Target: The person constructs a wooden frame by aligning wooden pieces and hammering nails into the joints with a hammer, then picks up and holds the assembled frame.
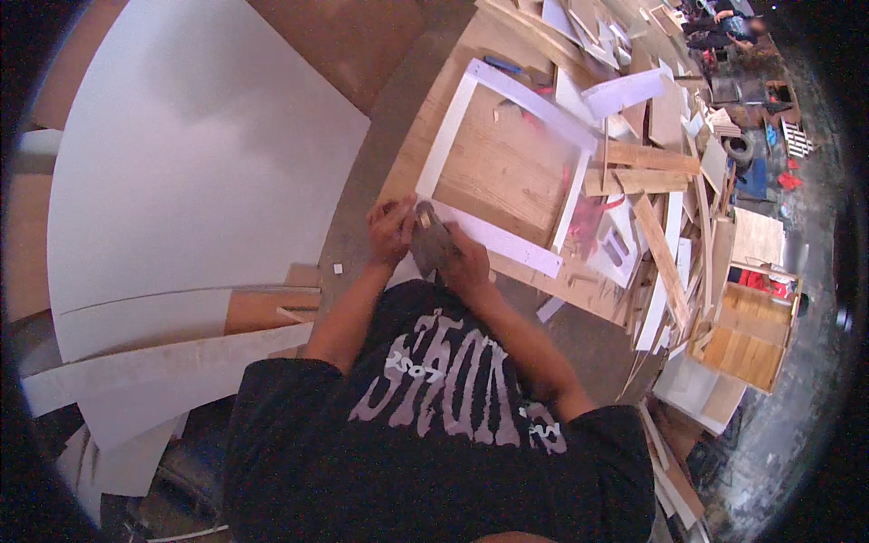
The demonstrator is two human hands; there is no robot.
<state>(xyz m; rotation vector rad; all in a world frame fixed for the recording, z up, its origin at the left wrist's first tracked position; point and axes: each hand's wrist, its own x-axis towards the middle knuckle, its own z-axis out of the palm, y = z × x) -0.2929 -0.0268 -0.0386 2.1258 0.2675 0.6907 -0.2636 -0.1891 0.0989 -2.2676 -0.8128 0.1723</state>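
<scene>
A white rectangular frame [505,242] made of boards lies on a wooden work surface [502,163]. My right hand [466,267] is wrapped around a dark hand tool [431,240] with a small tan patch near its front end; its exact kind is not clear. The tool's front end is at the near left corner of the frame. Just left of that corner, my left hand [391,232] has its fingers drawn together, close to the tool's tip. What they pinch, if anything, is hidden.
A big white panel [208,163] stands to the left, with pale board offcuts [163,380] below it. Wood strips [647,167] are heaped beyond the frame's right side. An open wooden box [747,335] sits far right. Another person [724,32] is at the far upper right.
</scene>
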